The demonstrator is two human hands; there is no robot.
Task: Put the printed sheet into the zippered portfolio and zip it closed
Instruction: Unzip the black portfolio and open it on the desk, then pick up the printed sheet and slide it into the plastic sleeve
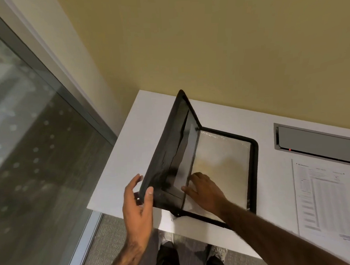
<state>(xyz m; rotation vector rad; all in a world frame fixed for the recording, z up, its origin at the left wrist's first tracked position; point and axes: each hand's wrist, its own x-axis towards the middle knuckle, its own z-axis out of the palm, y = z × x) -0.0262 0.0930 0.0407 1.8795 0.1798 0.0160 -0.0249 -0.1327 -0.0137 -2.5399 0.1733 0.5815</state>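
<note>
A black zippered portfolio (255, 168) lies unzipped on the white desk (130, 155), its left cover (163, 153) raised at a steep angle. My left hand (136, 203) holds that cover's near corner, thumb on the inside and fingers behind. My right hand (203, 188) rests flat on the shiny inner panel of the right half, fingers near the spine. The printed sheet (325, 201) lies flat on the desk to the right of the portfolio, apart from both hands.
A grey cable hatch (316, 139) is set into the desk behind the sheet. A yellow wall runs behind the desk. A glass partition (28, 140) stands on the left. My legs and shoes show below the desk's near edge.
</note>
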